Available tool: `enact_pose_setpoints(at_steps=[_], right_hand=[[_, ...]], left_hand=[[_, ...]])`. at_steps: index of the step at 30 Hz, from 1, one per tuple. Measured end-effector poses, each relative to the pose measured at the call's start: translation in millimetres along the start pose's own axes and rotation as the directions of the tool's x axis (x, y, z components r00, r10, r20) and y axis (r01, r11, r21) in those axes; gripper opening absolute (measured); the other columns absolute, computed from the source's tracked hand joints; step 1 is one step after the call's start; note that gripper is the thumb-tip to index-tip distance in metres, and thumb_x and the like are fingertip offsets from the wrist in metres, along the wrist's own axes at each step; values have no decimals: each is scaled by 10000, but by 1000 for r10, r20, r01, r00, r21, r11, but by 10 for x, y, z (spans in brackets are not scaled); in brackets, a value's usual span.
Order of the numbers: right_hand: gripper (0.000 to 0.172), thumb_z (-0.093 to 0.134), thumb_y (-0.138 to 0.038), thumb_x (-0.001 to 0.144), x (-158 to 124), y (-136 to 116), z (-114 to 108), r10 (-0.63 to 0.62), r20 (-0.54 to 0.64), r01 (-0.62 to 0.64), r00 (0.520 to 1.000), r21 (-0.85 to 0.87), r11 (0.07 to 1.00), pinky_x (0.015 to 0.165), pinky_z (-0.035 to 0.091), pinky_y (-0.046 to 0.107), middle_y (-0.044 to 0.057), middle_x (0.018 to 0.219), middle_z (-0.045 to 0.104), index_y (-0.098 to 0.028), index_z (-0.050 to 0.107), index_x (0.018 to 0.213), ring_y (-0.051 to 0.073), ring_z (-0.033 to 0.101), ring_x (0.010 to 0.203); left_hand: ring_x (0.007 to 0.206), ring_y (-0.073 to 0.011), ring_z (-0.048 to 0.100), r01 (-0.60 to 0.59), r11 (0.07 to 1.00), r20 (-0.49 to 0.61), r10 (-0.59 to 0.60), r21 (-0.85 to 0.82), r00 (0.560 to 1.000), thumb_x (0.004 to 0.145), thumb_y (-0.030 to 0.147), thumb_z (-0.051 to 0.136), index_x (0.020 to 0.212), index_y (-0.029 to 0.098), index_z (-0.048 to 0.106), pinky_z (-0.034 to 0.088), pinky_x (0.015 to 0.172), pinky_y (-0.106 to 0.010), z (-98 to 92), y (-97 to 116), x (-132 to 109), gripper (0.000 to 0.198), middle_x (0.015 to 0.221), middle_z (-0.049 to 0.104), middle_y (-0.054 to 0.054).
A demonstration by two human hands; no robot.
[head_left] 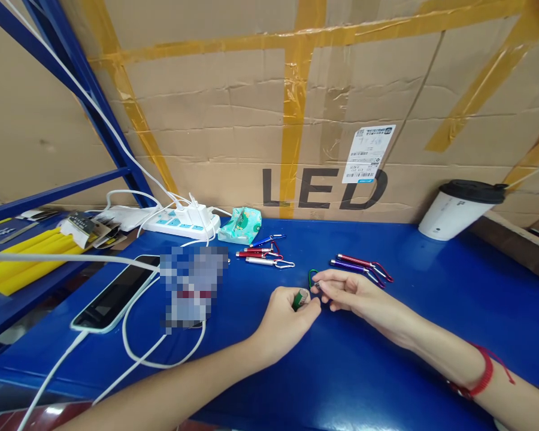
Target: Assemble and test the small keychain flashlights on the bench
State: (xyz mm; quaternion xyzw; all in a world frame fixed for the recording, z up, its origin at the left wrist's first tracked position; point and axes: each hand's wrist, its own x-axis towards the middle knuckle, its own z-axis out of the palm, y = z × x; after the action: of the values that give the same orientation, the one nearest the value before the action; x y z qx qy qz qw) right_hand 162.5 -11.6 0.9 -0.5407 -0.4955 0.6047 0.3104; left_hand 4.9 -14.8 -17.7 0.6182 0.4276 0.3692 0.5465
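My left hand (284,326) is closed around a short green metal tube (300,299), its end pointing up between thumb and forefinger. Close beside it, my right hand (353,293) pinches a small dark silvery piece (317,286) in its fingertips. A green carabiner clip (311,276) shows just past those fingertips; whether it joins the piece is hidden. Behind my right hand lie a red keychain penlight (354,261) and a purple keychain penlight (348,266), both with carabiners. Farther left lie a blue penlight (265,240), a silver penlight (260,261) and red ones (251,255).
A white power strip (179,224) with plugs and a teal tissue pack (240,226) stand by the carton (233,120). At left are a charging phone (117,293), a blurred-out object (193,287) and looping white cables. A lidded paper cup (458,209) stands back right.
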Motion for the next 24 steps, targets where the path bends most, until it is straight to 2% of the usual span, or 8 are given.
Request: enact_pose_setpoints(at_steps=[7, 10, 15, 24], right_hand=[[594, 638, -505, 645, -32, -70, 12, 57, -29, -56, 998, 27, 998, 650, 445, 58, 99, 1059, 592, -130, 556, 1098, 12, 583, 798], [561, 650, -484, 650, -42, -82, 0, 72, -36, -70, 997, 68, 995, 688, 461, 61, 73, 1046, 600, -155, 583, 1099, 3, 584, 807], [484, 672, -460, 643, -34, -61, -9, 69, 16, -70, 998, 133, 989, 706, 479, 48, 36, 1081, 594, -194, 623, 1045, -13, 588, 823], [476, 682, -427, 647, -2, -15, -33, 69, -26, -62, 997, 212, 975, 722, 507, 41, 34, 1127, 572, -186, 594, 1047, -20, 598, 829]], left_hand=[[450, -46, 163, 8, 999, 21, -7, -42, 1000, 715, 230, 488, 468, 187, 210, 125, 438, -233, 11, 16, -20, 374, 451, 182, 82], [451, -47, 163, 17, 999, 17, -17, -46, 1000, 722, 206, 480, 469, 186, 213, 132, 437, -229, 9, 25, -25, 369, 450, 183, 83], [452, -50, 171, 25, 999, 7, -24, -34, 1000, 729, 188, 472, 470, 185, 219, 142, 438, -226, 12, 22, -19, 363, 448, 193, 82], [473, -57, 187, 30, 998, -76, -26, 59, 997, 737, 216, 477, 488, 177, 218, 156, 452, -224, -12, -16, 9, 361, 472, 202, 72]])
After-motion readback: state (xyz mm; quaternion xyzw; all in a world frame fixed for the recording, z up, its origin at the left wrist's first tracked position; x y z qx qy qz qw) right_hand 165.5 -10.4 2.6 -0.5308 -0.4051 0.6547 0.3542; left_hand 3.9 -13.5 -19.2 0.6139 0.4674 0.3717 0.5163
